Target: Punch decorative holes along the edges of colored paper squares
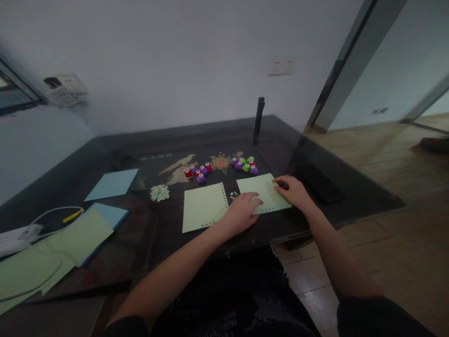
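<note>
The left hand [242, 214] is laid flat, fingers spread and holding nothing, on the near left corner of a pale green sheet [264, 191] that lies on the dark desk [168, 234] just right of a second green sheet [204, 206] with punched edges. The right hand [293, 192] is rested on the sheet's right edge, its fingers curled narrowly over a small dark object [282, 186] that cannot be identified. Coloured punches [244, 164] and a heap of paper cut-outs [160, 192] are seen beyond.
</note>
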